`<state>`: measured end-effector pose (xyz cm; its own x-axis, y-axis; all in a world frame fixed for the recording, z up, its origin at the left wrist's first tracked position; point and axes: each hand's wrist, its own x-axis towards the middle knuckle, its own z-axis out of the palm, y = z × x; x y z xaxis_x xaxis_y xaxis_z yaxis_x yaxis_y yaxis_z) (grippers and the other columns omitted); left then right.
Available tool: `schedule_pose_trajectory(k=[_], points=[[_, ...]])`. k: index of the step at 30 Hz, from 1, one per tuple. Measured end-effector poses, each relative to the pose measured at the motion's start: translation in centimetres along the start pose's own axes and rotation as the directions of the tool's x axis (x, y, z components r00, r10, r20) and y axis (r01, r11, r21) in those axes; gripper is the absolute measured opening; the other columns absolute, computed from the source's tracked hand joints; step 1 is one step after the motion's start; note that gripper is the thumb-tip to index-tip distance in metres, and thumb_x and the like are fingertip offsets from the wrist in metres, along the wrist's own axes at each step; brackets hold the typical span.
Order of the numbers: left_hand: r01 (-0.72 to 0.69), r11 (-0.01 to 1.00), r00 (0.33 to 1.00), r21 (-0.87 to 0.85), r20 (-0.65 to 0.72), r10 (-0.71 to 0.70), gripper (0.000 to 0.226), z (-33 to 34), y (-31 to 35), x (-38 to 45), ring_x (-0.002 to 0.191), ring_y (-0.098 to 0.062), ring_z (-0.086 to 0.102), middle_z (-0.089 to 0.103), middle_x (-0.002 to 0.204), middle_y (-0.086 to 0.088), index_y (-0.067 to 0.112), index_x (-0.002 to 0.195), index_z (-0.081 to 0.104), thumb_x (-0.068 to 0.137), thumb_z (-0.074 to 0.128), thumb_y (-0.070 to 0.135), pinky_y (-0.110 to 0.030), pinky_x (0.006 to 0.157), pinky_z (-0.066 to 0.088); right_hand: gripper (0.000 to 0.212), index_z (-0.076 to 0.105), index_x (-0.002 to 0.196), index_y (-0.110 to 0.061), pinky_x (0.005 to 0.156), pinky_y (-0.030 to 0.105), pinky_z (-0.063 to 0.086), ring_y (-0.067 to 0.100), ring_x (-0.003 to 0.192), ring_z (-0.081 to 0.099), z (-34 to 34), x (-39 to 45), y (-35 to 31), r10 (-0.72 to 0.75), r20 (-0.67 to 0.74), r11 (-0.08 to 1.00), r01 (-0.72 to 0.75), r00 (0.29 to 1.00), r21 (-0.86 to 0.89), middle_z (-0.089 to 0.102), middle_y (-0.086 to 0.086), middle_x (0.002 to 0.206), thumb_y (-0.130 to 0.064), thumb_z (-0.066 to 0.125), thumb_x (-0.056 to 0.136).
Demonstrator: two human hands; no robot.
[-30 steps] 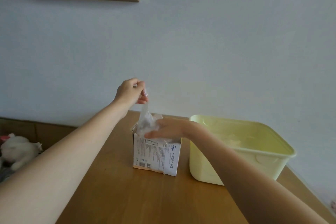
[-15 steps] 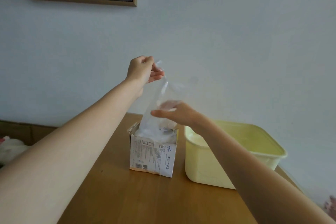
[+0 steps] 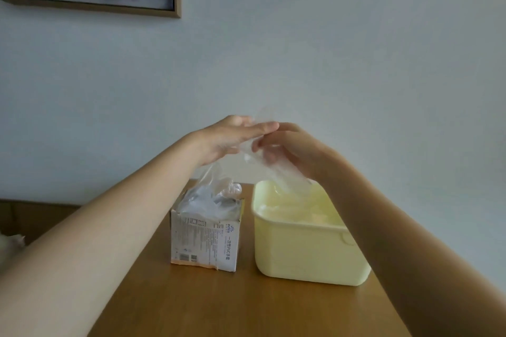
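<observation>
Step in hand, as judged: opening the glove [image 3: 284,175] for wear.

- Position: the clear glove hangs in the air between both hands, at 1 o'clock from the box [image 3: 205,238], with its lower end over the far rim of the tub [image 3: 309,254].
- Left hand [image 3: 227,139]: fingers straight and pressed together, lying flat on the glove's upper end. The thumb is hidden.
- Right hand [image 3: 295,150]: fingers curled, pinching the film.
- Procedure: find the cuff edge, rub the two layers apart, and pull gently. The thin film probably clings and tears easily.
- Keep clear of the spare gloves [image 3: 216,194] bulging from the box at 7 o'clock.
</observation>
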<state>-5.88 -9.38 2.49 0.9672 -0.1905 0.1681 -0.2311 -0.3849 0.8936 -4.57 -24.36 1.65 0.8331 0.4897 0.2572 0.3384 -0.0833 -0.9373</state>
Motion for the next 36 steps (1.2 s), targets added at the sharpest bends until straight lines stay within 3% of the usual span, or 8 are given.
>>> schedule_pose_trajectory(k=[7, 12, 16, 22, 25, 27, 31, 36], points=[[-0.058, 0.99, 0.948, -0.128, -0.317, 0.015, 0.018, 3.1, -2.2, 1.6, 0.051, -0.01, 0.055, 0.056, 0.065, -0.001, 0.013, 0.078, 0.053, 0.088, 0.064, 0.024, -0.019, 0.052, 0.046, 0.008, 0.062, 0.088, -0.009, 0.047, 0.017, 0.042, 0.008, 0.046, 0.051, -3.8, -1.4, 1.8, 0.264, -0.031, 0.961, -0.266, 0.964, -0.07, 0.06, 0.001, 0.069, -0.005, 0.067, 0.083], [-0.038, 0.97, 0.844, 0.24, -0.512, 0.159, 0.027, 5.4, -2.8, 2.9, 0.062, -0.021, 0.053, 0.053, 0.068, 0.001, 0.017, 0.069, 0.039, 0.088, 0.057, 0.026, -0.03, 0.062, 0.044, 0.017, 0.056, 0.071, -0.005, 0.038, 0.014, 0.044, 0.007, 0.035, 0.054, -5.1, -1.3, 4.2, 0.304, -0.351, 0.861, -0.097, 0.886, 0.5, 0.056, 0.0, 0.045, -0.001, 0.061, 0.087], [0.055, 0.924, 0.853, 0.377, -0.5, 0.153, 0.019, 6.4, -4.4, 3.6, 0.071, -0.023, 0.054, 0.053, 0.07, 0.004, 0.017, 0.075, 0.043, 0.088, 0.055, 0.025, -0.028, 0.065, 0.04, 0.013, 0.054, 0.078, -0.009, 0.031, 0.012, 0.027, 0.003, 0.025, 0.036, -6.0, -1.3, 6.6, 0.111, -0.63, 0.978, -0.197, 0.769, -0.068, 0.052, 0.004, 0.053, -0.005, 0.058, 0.089], [0.214, 0.83, 0.793, 0.515, -0.588, 0.16, 0.012, 4.6, -4.9, 3.7, 0.095, -0.03, 0.057, 0.062, 0.101, -0.006, 0.014, 0.099, 0.045, 0.091, 0.05, 0.022, -0.03, 0.07, 0.036, 0.01, 0.046, 0.089, -0.005, 0.042, 0.023, 0.038, 0.019, 0.045, 0.048, -8.8, -3.0, 10.6, 0.124, -0.587, 0.644, -0.515, 0.8, -0.567, 0.065, 0.019, 0.086, -0.003, 0.037, 0.09], [-0.08, 0.808, 0.892, 0.583, -0.32, 0.319, 0.019, 7.1, -3.5, 4.3, 0.095, -0.025, 0.058, 0.059, 0.106, -0.005, 0.013, 0.109, 0.054, 0.09, 0.052, 0.016, -0.027, 0.073, 0.039, 0.008, 0.037, 0.094, -0.006, 0.039, 0.022, 0.036, 0.018, 0.045, 0.047, -8.6, -3.1, 10.5, 0.178, -0.563, 0.588, -0.546, 0.807, -0.597, 0.054, 0.013, 0.075, -0.001, 0.032, 0.094], [-0.156, 0.825, 0.986, 0.543, 0.042, 0.158, 0.029, 9.6, -3.2, 4.7, 0.097, -0.022, 0.057, 0.057, 0.119, -0.007, 0.013, 0.12, 0.055, 0.092, 0.053, 0.017, -0.026, 0.072, 0.043, 0.014, 0.037, 0.106, -0.005, 0.033, 0.021, 0.032, 0.018, 0.044, 0.048, -8.3, -3.1, 10.0, 0.224, -0.555, 0.548, -0.574, 0.801, -0.608, 0.05, 0.011, 0.075, 0.001, 0.031, 0.095], [-0.047, 0.649, 0.803, 0.759, 0.415, -0.427, 0.046, 12.8, -4.8, 5.5, 0.128, -0.022, 0.042, 0.034, 0.148, -0.004, 0.023, 0.143, 0.036, 0.098, 0.045, 0.028, -0.03, 0.097, 0.043, 0.045, 0.026, 0.136, 0.001, 0.038, 0.021, 0.042, 0.023, 0.061, 0.056, -8.3, -3.8, 9.6, 0.397, -0.497, 0.382, -0.631, 0.772, -0.675, 0.054, 0.02, 0.119, 0.002, 0.038, 0.092], [-0.129, 0.502, 0.7, 0.855, 0.438, -0.565, 0.05, 13.2, -5.7, 6.3, 0.134, -0.023, 0.037, 0.033, 0.15, -0.004, 0.017, 0.146, 0.031, 0.098, 0.045, 0.025, -0.034, 0.107, 0.034, 0.039, 0.036, 0.129, -0.005, 0.085, 0.036, 0.045, 0.033, 0.113, 0.054, -8.7, -4.3, 7.8, 0.071, -0.419, 0.065, -0.423, 0.905, -0.904, 0.055, 0.015, 0.121, -0.003, 0.042, 0.091]])
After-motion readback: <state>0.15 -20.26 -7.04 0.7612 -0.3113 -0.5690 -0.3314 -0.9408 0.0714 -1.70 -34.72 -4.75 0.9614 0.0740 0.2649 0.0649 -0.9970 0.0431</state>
